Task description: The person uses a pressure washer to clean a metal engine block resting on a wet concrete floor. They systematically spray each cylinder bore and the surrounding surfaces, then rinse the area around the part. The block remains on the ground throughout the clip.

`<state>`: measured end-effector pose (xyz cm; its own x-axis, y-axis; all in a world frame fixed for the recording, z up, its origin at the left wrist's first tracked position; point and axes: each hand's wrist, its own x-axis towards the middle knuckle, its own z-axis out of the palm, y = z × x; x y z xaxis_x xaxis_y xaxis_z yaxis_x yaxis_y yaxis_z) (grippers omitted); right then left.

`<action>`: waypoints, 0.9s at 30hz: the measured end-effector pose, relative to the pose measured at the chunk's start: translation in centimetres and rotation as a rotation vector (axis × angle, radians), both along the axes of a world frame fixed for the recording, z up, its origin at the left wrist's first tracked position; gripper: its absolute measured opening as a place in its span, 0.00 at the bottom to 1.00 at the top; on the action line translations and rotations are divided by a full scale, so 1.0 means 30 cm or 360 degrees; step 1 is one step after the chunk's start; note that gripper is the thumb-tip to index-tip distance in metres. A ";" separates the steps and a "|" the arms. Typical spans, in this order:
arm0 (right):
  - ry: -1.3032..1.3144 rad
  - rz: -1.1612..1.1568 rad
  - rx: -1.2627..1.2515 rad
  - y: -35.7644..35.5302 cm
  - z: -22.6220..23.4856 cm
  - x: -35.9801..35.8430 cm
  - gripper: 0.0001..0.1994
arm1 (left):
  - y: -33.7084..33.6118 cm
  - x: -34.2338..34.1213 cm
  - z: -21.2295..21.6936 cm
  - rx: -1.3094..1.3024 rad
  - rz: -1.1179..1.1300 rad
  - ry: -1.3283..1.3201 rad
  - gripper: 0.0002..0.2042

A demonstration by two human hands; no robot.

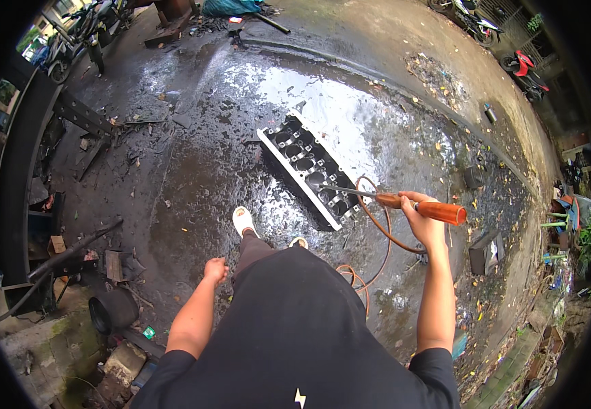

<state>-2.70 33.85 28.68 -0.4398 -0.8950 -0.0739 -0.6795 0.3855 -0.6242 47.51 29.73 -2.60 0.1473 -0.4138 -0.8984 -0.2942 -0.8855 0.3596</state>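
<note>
Right hand [419,218] clamps round the orange spray gun [388,200], its long nozzle [347,190] pointing at the engine block [307,170] on wet ground [343,92]; left hand [216,270] curls, fingers together.

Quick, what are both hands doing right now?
Left hand: closed in a loose fist, nothing seen in it.
Right hand: closed, holding the orange-handled spray wand.

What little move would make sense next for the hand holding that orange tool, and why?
I'd suggest the right hand shift the orange-handled wand slightly along the metal block. Its far end appears over the row of round openings, with others on both sides, so a small sideways shift would probably reach a neighbour. Whether it touches the block is hard to tell.
</note>
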 end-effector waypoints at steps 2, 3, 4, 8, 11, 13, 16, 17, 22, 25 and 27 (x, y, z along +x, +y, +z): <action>0.0018 0.0005 0.0022 0.004 -0.004 -0.006 0.11 | -0.006 -0.002 0.000 -0.0027 0.0012 0.0010 0.11; 0.0033 0.0005 0.0027 0.006 -0.006 -0.008 0.12 | -0.010 -0.005 0.001 -0.0037 0.0009 -0.0005 0.11; 0.0024 0.0025 -0.0007 0.007 -0.008 -0.010 0.12 | -0.015 -0.006 0.003 -0.0039 0.0019 0.0013 0.11; 0.0061 0.0024 0.0017 0.005 -0.015 -0.016 0.12 | -0.028 -0.011 0.019 -0.0047 0.0022 0.0019 0.11; 0.0060 0.0032 0.0034 0.002 -0.013 -0.020 0.11 | -0.031 -0.018 0.028 -0.0052 0.0027 0.0014 0.11; 0.0045 0.0041 0.0035 0.000 -0.009 -0.020 0.11 | -0.033 -0.023 0.030 -0.0054 0.0032 0.0006 0.11; -0.0020 0.0031 0.0037 0.002 0.000 -0.018 0.11 | -0.034 -0.028 0.029 -0.0053 0.0028 0.0000 0.11; -0.0018 0.0039 0.0020 0.001 0.002 -0.018 0.11 | -0.037 -0.028 0.029 -0.0055 0.0024 0.0004 0.11; 0.0015 0.0086 -0.0119 -0.007 0.003 -0.016 0.12 | -0.046 -0.034 0.025 -0.0053 0.0002 -0.0004 0.11; 0.0027 0.0121 -0.0250 -0.008 0.007 -0.007 0.11 | -0.052 -0.032 0.024 -0.0045 -0.0048 -0.0009 0.11; -0.0038 0.0076 -0.0203 -0.006 0.013 -0.001 0.11 | -0.055 -0.029 0.022 -0.0025 -0.0109 -0.0019 0.12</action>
<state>-2.71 33.68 29.07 -0.3962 -0.9176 0.0316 -0.6795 0.2699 -0.6822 46.64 28.09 -1.96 0.1289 -0.4374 -0.8900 -0.3583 -0.8574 0.3695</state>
